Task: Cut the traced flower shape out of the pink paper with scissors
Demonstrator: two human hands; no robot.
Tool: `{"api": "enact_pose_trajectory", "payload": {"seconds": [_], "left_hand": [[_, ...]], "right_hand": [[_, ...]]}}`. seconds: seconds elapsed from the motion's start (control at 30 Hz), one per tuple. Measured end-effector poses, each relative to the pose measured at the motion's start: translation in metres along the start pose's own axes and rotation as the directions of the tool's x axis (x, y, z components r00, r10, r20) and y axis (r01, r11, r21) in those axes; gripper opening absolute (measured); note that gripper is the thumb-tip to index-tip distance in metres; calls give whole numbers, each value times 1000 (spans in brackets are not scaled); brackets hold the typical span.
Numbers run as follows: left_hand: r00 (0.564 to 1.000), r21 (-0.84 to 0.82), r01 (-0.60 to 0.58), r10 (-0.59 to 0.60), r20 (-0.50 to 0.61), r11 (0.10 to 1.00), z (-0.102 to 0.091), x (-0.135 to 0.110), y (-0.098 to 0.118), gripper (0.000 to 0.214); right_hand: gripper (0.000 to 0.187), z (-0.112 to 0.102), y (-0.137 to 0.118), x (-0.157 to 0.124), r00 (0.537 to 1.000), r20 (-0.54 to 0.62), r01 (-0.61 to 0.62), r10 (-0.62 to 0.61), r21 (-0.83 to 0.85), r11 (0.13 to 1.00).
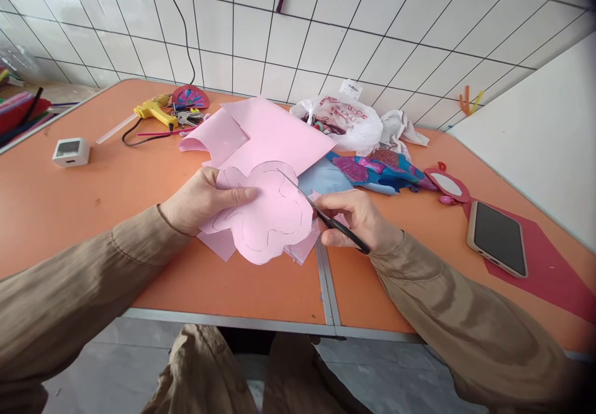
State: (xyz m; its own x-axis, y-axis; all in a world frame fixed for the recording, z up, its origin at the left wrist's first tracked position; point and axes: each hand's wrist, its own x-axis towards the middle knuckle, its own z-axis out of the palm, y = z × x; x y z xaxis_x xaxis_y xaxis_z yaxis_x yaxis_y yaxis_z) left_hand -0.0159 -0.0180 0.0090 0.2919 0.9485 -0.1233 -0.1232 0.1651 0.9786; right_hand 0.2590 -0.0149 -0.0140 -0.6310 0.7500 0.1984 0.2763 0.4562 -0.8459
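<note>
A pink sheet cut to a wavy, flower-like outline [272,215], with curved pencil lines drawn on it, is held above the table. My left hand [205,200] pinches its left side, thumb on top and fingers underneath. In my right hand [356,215] is a pair of scissors [342,228] with black handles. Their thin blade lies across the upper right of the sheet, pointing up and left. Behind the cut piece rests a larger pink sheet [274,128], partly folded over. Pink scraps [222,245] show under my hands.
A yellow glue gun [156,111] and a white box [71,152] sit left. At the back lies a plastic bag [367,125], with blue patterned material [382,169] before it. A phone [498,237] rests partly on a red sheet [554,271] at right. A metal seam [327,283] crosses the orange table.
</note>
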Motion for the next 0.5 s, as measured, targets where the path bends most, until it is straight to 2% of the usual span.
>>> {"api": "enact_pose_trajectory", "payload": {"seconds": [0.2,0.5], "left_hand": [[1000,12,-1,0,21,1000,-2,2,0,21],[999,11,8,-8,33,1000,-3,4,1,20]], "right_hand": [[55,-3,-7,-1,998,49,-25,29,-76,997],[57,3,7,2,1000,-20,16,-18,-65,998]]}}
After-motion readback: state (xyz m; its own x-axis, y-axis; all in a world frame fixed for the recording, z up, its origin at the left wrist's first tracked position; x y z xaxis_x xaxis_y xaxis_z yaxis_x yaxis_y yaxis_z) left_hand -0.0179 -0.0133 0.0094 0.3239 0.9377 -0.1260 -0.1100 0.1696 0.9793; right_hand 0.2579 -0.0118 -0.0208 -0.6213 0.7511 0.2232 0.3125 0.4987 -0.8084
